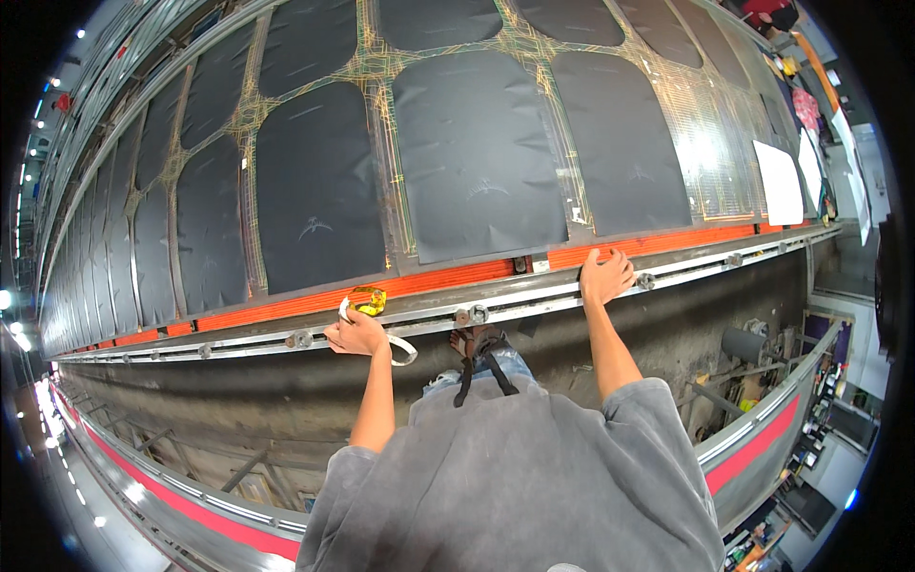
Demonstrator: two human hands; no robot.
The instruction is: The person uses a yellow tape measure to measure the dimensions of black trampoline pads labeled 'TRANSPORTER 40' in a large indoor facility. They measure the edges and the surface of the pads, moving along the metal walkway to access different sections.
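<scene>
My left hand (358, 333) is over the metal rail along the table's near edge, its fingers closed round a glossy yellow tape roll (367, 301). A white ring-shaped band (405, 351) shows beside that wrist; whether it hangs on the wrist or is held, I cannot tell. Farther right, my right hand (607, 277) reaches the table's near edge with fingers apart, touching around the orange strip (658, 246) and holding nothing visible. Beyond both hands lie dark sheet panels (477, 162) with rounded far corners, separated by bands covered in yellow and green tape lines (381, 67).
The long metal rail (534, 307) carries round knobs and runs along the table's near side. White sheets (780, 183) lie at the table's right end. Behind me runs another long frame with a red stripe (762, 443). A cylindrical motor-like part (743, 343) sits low at right.
</scene>
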